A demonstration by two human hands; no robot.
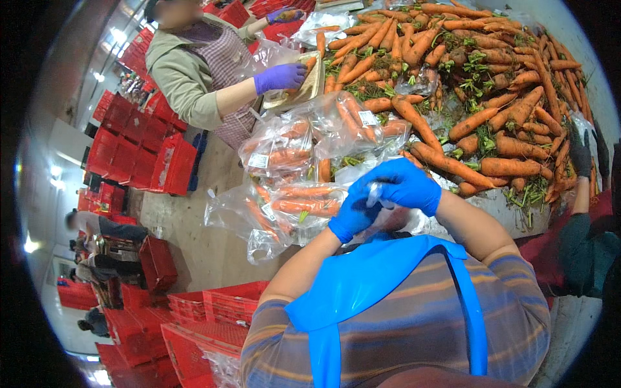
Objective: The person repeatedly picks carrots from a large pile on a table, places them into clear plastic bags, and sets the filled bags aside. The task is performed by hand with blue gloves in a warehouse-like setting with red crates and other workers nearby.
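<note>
Both my hands wear blue gloves and meet in front of my blue apron point(359, 286). My left hand point(356, 216) and my right hand point(407, 184) are closed on the gathered top of a clear plastic bag point(374, 194); what hangs beneath is mostly hidden by my hands and wrists. To the left lie clear bags of carrots point(308, 201), some with printed labels. Another bagged bunch of carrots point(356, 116) lies farther back. Beyond my hands is a large heap of loose carrots point(514, 145) with soil and green stem stubs on the metal table point(502, 206).
Across at the left, a co-worker's purple-gloved hand point(281, 78) holds a carrot over a scale tray point(315, 80). A dark-gloved hand point(580, 155) of another person is at the right edge. Red plastic crates point(204, 334) stand behind at lower left.
</note>
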